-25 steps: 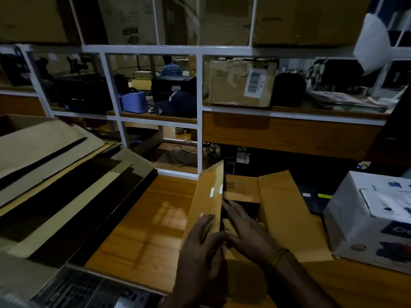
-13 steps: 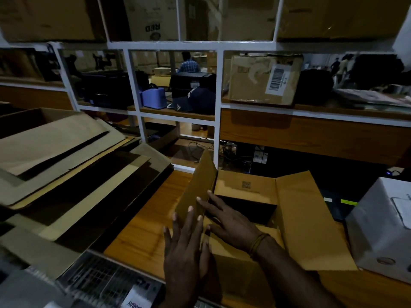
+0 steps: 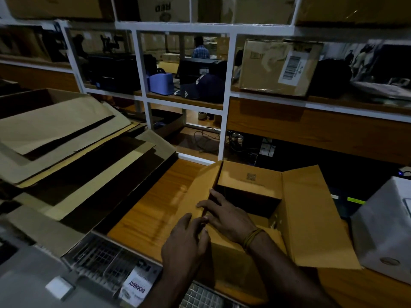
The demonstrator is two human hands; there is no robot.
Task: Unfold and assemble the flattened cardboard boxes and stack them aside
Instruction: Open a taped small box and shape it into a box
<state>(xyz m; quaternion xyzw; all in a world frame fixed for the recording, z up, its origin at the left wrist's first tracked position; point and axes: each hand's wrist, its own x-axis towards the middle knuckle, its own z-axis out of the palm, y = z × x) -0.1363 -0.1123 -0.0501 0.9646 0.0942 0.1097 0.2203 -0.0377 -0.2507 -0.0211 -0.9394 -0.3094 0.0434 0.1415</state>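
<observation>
From the head camera, the partly assembled cardboard box [image 3: 251,218] sits on the wooden table [image 3: 153,207] directly under and just beyond both hands, its top open. Its far flap [image 3: 249,176] stands up beyond the fingers, the wide right flap [image 3: 311,214] lies spread outward to the right of the right hand, and the left flap [image 3: 200,192] slopes up just left of the right hand's fingertips.

The inside of the box is dark; no contents can be made out. Well to the left of the left hand, a heap of flattened cardboard boxes [image 3: 73,152] lies overlapping, tilted toward the table. To the right of the right hand, past the spread flap, stands a white carton [image 3: 387,230].

The right hand [image 3: 224,216] lies palm down on the near-left corner of the box, fingers nearly straight and spread, pressing the cardboard; a thread band [image 3: 252,237] circles its wrist. The left hand [image 3: 186,243] sits just beside it at the box's near-left edge, fingers bent with their tips touching the cardboard next to the right hand; whether it pinches the edge cannot be told.
</observation>
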